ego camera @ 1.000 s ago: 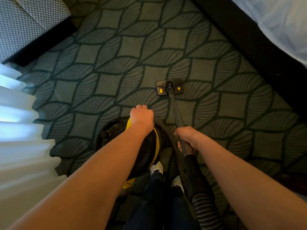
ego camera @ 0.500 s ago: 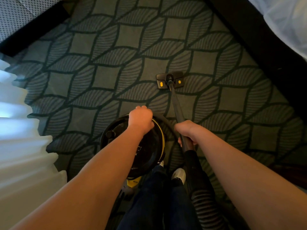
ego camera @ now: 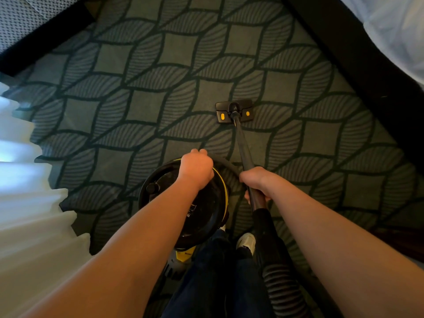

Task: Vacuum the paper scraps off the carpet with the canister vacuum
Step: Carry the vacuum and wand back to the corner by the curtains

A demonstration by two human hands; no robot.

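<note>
Over the last second the canister [ego camera: 202,216] came from a tilt, with its yellow band showing, to sitting nearly level, its round black top facing up at me. It sat a little further along the carpet [ego camera: 137,106] than before, while the floor head [ego camera: 234,111] hardly shifted on the pattern. I read that as dragging the machine along to reach fresh ground, not a cleaning stroke.

My left hand [ego camera: 196,169] stayed on the canister's front edge, fingers curled down over what I took for its handle, the tips hidden. My right hand [ego camera: 254,182] kept its fingers wrapped round the wand [ego camera: 243,148] just above the hose cuff. The floor head lay flat on the carpet ahead of me.

I could see no paper scraps anywhere on the visible carpet, so either this patch was done or they lay out of frame.

The ribbed hose [ego camera: 284,290] ran down past my right leg, close to my shoe [ego camera: 246,243], and could snag a foot. A white curtain [ego camera: 27,203] hung along the left, a dark bed base [ego camera: 358,56] under white bedding [ego camera: 394,31] closed the right, and upholstered furniture [ego camera: 20,21] stood at the far left corner.
</note>
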